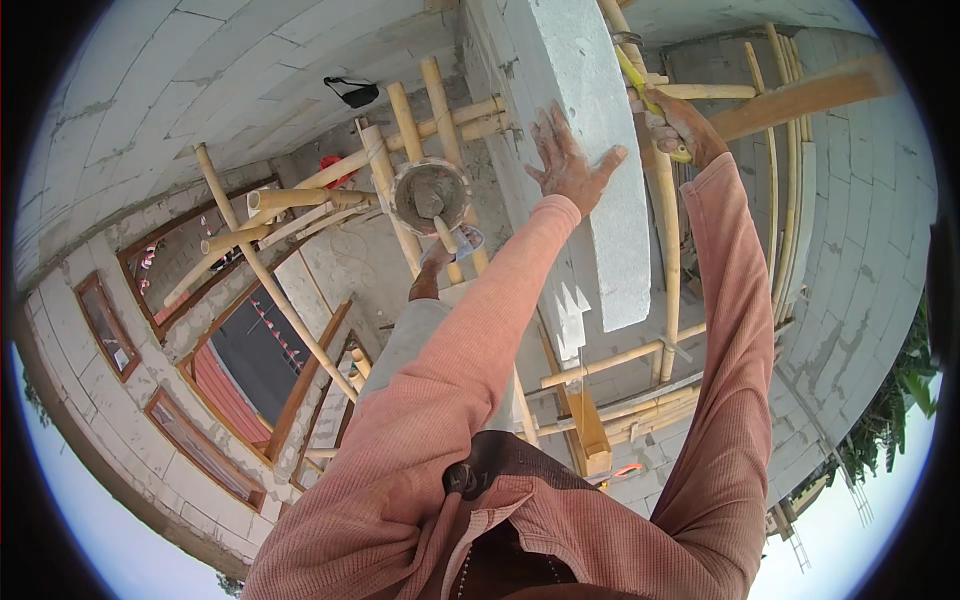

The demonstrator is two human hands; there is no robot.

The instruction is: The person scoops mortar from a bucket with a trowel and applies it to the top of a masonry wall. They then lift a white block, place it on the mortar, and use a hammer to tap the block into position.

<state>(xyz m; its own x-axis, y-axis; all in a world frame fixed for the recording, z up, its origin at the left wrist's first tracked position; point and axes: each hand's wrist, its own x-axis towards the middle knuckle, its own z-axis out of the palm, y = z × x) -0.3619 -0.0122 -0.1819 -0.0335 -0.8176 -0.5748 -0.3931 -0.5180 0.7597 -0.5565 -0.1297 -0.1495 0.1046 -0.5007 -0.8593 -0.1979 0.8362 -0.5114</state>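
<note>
A long pale grey lightweight concrete block lies along the top of a wall in the upper middle. My left hand rests flat on it, fingers spread, with nothing in its grip. Just right of the block, my right hand is closed round the yellow handle of a hammer. The small greyish head is at the far end of that handle, near a bamboo pole. Beside the block's near end sits a white piece with a toothed edge; its exact kind is unclear.
A bucket of grey mortar with a handled tool in it stands left of the wall, by my foot. Bamboo scaffold poles cross on both sides. A wooden beam spans the upper right. Wooden window frames are at left.
</note>
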